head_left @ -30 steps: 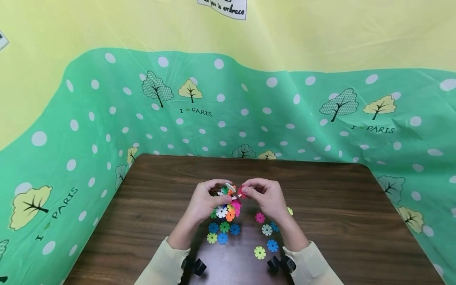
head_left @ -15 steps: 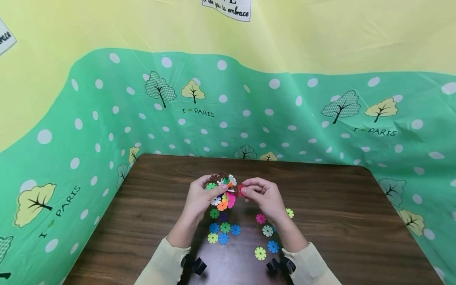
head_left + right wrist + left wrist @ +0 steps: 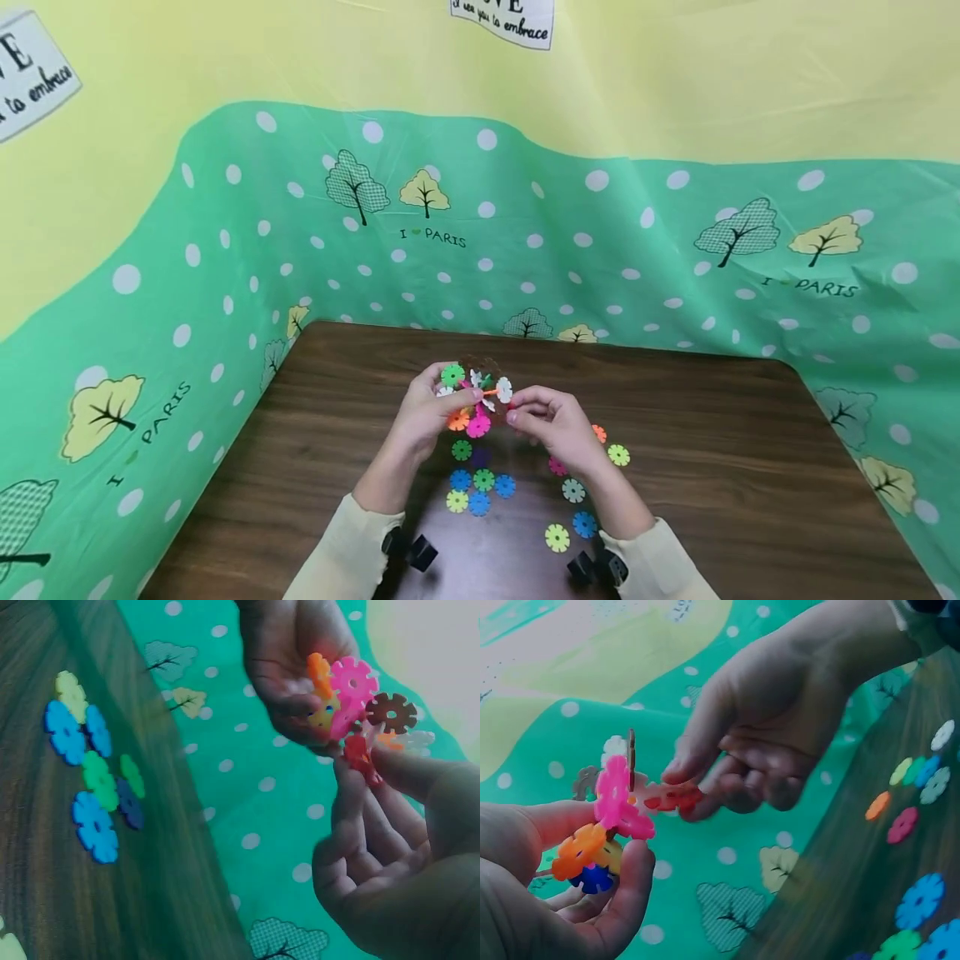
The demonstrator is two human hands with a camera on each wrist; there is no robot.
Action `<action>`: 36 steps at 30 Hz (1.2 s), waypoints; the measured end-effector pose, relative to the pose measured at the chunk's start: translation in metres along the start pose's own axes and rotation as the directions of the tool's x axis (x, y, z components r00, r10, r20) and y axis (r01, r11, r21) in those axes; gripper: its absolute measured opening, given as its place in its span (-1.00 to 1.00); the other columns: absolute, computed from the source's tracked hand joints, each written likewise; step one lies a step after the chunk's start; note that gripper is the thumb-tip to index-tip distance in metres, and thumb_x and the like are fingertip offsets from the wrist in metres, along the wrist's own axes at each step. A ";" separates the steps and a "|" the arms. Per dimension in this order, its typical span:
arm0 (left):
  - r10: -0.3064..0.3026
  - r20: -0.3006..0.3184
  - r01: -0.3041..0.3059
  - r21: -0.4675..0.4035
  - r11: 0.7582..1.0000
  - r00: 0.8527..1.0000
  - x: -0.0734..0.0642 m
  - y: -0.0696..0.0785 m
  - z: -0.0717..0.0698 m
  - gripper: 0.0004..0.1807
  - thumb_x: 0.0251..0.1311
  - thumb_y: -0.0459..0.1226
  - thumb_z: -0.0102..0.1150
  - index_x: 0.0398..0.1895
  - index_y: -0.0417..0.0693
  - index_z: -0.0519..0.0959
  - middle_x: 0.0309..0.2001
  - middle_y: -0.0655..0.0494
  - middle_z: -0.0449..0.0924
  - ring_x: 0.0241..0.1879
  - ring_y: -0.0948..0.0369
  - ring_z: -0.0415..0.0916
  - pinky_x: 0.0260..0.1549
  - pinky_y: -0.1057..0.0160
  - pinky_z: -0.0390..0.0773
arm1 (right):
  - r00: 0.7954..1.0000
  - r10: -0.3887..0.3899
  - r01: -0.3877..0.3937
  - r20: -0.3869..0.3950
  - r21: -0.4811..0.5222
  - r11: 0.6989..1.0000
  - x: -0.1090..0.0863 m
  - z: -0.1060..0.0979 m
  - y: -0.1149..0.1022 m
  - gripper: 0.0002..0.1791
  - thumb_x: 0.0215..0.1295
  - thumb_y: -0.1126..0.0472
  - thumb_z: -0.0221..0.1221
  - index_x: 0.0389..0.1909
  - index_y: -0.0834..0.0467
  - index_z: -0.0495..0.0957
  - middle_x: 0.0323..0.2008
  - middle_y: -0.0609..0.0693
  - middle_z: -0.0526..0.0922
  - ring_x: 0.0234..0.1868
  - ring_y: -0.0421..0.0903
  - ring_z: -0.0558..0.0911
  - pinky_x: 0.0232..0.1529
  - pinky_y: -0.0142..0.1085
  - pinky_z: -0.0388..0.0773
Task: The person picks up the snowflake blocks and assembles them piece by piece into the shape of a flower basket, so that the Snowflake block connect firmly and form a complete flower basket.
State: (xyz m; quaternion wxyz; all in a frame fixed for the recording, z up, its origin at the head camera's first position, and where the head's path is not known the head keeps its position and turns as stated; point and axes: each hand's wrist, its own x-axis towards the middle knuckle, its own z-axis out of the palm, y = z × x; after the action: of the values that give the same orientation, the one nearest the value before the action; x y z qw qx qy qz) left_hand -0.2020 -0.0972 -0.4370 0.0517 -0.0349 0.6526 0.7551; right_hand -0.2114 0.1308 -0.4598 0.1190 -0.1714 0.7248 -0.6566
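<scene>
My left hand (image 3: 420,425) grips a cluster of interlocked snowflake discs (image 3: 478,427) above the table. The notched plastic pieces are pink, orange, white, green, brown and other colours, joined at angles. In the right wrist view, a pink disc (image 3: 352,681) and a brown disc (image 3: 391,712) stick out of it. Between thumb and index finger, my right hand (image 3: 558,429) pinches a red snowflake disc (image 3: 358,752) right at the cluster's edge. From the left wrist, the red disc (image 3: 676,798) overlaps the pink part. Fingers hide some of the cluster.
On the dark wooden table (image 3: 697,467), loose discs lie in two groups below the hands: blue, green and yellow ones (image 3: 478,503) on the left, and several mixed ones (image 3: 573,490) on the right. A patterned green curtain (image 3: 592,275) hangs behind the far edge.
My left hand has turned the cluster, so a green disc shows at its upper left and a white one at its right. The red disc stays pinched, now nearly hidden by fingers. The head view has shifted.
</scene>
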 end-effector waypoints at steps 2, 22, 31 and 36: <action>0.024 -0.035 -0.023 0.023 0.999 0.999 0.001 0.002 -0.003 -0.55 0.17 -0.36 0.45 0.12 -0.21 0.55 -0.11 -0.04 0.69 -0.23 0.16 0.67 -0.13 0.18 0.74 | 0.998 -0.001 0.004 0.056 -0.046 0.999 0.002 0.001 0.002 -0.70 0.35 0.28 0.33 0.03 0.32 0.60 -0.21 0.13 0.78 -0.30 -0.12 0.74 -0.43 -0.29 0.61; 0.004 0.010 -0.003 -0.094 0.996 1.000 -0.004 0.009 -0.008 -0.65 0.33 -0.36 0.29 0.12 -0.36 0.59 -0.20 0.02 0.74 -0.26 0.20 0.72 -0.25 0.20 0.76 | 0.973 -0.011 0.171 0.230 -0.692 0.701 0.045 0.055 0.043 -0.43 0.01 0.02 0.56 0.02 0.16 0.62 -0.20 0.02 0.73 -0.28 -0.12 0.59 -0.16 -0.17 0.62; -0.051 0.112 0.071 -0.179 0.981 0.992 -0.007 0.014 -0.006 -0.58 0.36 -0.40 0.23 0.24 -0.35 0.48 -0.10 0.01 0.72 -0.16 0.18 0.73 -0.21 0.18 0.76 | 0.980 -0.035 0.161 0.194 -0.684 0.711 0.043 0.049 0.039 -0.74 0.04 0.20 0.54 -0.29 0.11 0.66 -0.44 -0.06 0.69 -0.42 -0.17 0.57 -0.32 -0.24 0.60; -0.053 0.156 0.082 -0.184 0.979 0.986 -0.010 0.016 -0.006 -0.56 0.33 -0.40 0.27 0.23 -0.37 0.48 -0.11 0.06 0.72 -0.15 0.21 0.73 -0.13 0.19 0.74 | 0.994 -0.051 0.103 0.101 -0.615 0.782 0.038 0.029 0.028 -0.86 0.17 0.31 0.43 -0.31 0.05 0.69 -0.41 -0.10 0.73 -0.41 -0.23 0.61 -0.32 -0.28 0.64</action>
State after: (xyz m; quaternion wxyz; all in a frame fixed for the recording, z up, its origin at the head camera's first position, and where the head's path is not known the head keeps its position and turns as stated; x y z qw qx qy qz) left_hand -0.1939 -0.1061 -0.4214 0.1229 -0.0049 0.5702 0.8122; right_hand -0.2370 0.0915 -0.4890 0.0578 -0.2560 0.8870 -0.3800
